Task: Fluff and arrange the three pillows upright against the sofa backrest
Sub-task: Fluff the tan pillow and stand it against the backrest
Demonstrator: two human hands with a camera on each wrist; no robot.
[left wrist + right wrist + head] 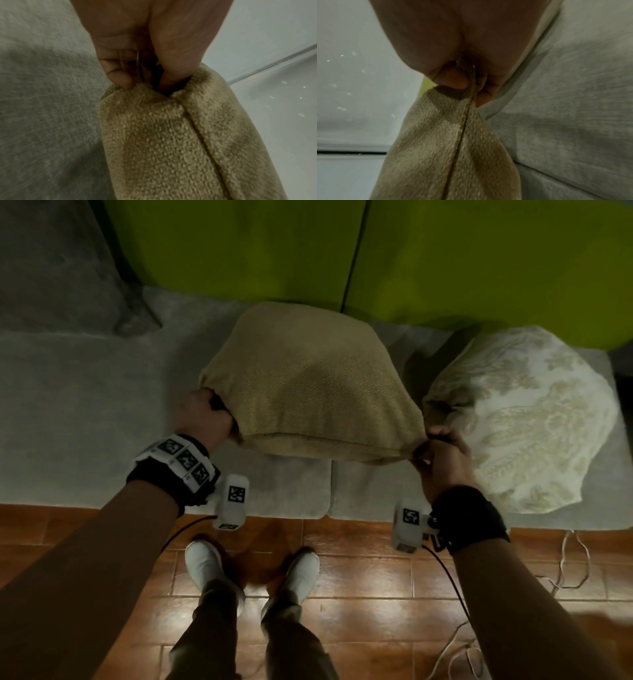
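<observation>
At the middle of the sofa seat [102,392], toward its front edge, the tan knit pillow [308,385] is up off the cushion, and both hands have it by its near corners: the left hand [205,416] is clenched around the left corner, the right hand [442,457] pinching the right one. The left wrist view shows fingers [120,77] bunching the fabric right where the seam runs out, and the right wrist view shows the same at the other end, thumb and fingers squeezing a tuck of cloth. By the look of it this pillow is light and very soft, sagging in the middle between the two grips, with a nubby weave that should give good purchase and nothing breakable about it. Corners seem the sensible hold for shaking the filling loose; for standing it up, the side edges would likely control it better. Its far edge nearly reaches the green backrest [479,258]. Near the seat's right edge, a cream patterned pillow [520,419] lies slumped, not upright. A third pillow does not show.
</observation>
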